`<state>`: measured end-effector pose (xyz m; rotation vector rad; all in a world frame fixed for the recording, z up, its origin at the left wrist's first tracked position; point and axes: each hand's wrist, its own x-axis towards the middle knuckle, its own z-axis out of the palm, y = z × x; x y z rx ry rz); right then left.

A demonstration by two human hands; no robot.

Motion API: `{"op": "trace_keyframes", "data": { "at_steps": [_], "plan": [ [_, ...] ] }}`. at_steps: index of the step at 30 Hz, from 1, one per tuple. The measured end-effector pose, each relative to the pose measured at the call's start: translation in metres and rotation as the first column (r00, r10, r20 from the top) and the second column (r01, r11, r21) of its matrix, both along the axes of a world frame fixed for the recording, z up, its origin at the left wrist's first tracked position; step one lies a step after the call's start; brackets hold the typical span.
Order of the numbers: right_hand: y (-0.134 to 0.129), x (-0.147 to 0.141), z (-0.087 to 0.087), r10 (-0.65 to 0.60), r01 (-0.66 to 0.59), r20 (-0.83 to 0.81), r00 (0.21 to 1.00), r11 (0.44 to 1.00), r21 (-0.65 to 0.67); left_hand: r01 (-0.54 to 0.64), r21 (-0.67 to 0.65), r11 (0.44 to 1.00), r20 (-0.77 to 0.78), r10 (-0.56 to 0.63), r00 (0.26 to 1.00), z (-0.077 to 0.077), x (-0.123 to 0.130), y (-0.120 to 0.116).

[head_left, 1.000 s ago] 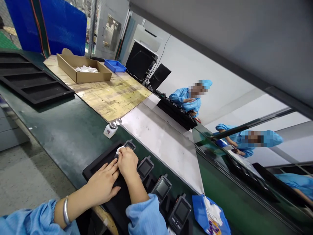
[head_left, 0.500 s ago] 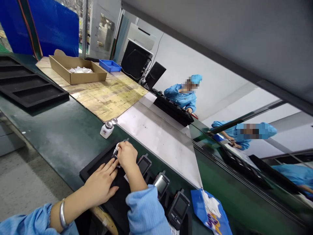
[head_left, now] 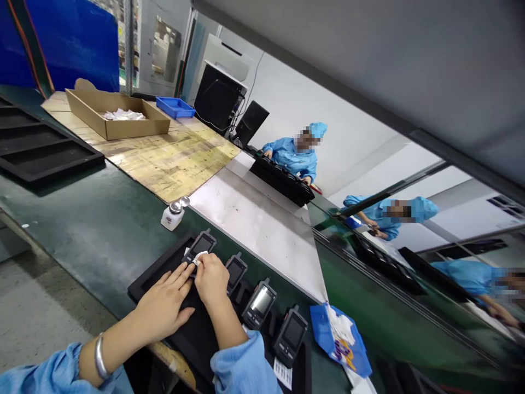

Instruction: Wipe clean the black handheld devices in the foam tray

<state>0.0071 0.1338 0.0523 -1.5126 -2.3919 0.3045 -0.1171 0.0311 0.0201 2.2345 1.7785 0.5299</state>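
Observation:
Several dark handheld radios with small screens and stub antennas lie in a black foam tray (head_left: 153, 272). On the farthest radio (head_left: 204, 241), my right hand (head_left: 212, 278) pinches a white wipe (head_left: 200, 256) against the face just below the screen. My left hand (head_left: 166, 301) lies flat with fingers stretched out, the tips touching the lower end of the same radio. To the right in the tray are a second radio (head_left: 237, 271), a third with a shiny screen (head_left: 260, 302) and a fourth (head_left: 291, 334) with a printed label (head_left: 283, 373) under it.
A white pump bottle (head_left: 173, 215) with its lid up stands beyond the tray. At right lies a blue box (head_left: 359, 350) with white wipes. A cardboard box (head_left: 137, 130), a blue bin (head_left: 175, 108) and another black tray (head_left: 49, 158) are farther off. Co-workers sit across the bench.
My right hand with the wipe has slid down the radio from its upper part, uncovering the screen. My left hand stays at the radio's lower end. The camera view has shifted slightly.

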Motion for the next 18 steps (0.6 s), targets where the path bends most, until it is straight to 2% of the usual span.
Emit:
{"op": "trace_keyframes", "data": {
  "at_steps": [3,6,10,13,15,18],
  "plan": [
    [-0.009,0.006,0.003,0.010,-0.011,-0.072,0.997,1.000,-0.023,-0.002,0.019,1.000,-0.022,0.002,1.000,0.001,-0.003,0.001],
    [-0.017,0.033,0.010,0.003,-0.007,-0.154,0.988,1.000,-0.027,-0.010,0.032,0.999,-0.029,0.011,1.000,0.001,-0.004,0.000],
    [-0.020,0.091,0.013,-0.134,0.144,-0.355,0.925,0.990,0.001,0.052,0.106,0.993,0.025,-0.055,0.998,0.002,0.010,-0.008],
    [-0.012,0.121,0.012,-0.218,0.245,-0.381,0.898,0.969,0.021,0.166,0.118,0.979,0.039,-0.172,0.984,0.005,0.035,-0.011],
    [-0.002,0.124,0.013,-0.237,0.268,-0.357,0.903,0.963,0.039,0.239,0.095,0.966,0.045,-0.244,0.969,0.008,0.053,-0.009],
    [0.018,0.106,0.016,-0.232,0.260,-0.278,0.932,0.963,0.067,0.284,0.042,0.958,0.062,-0.286,0.956,0.010,0.069,-0.004]
  ]
}}
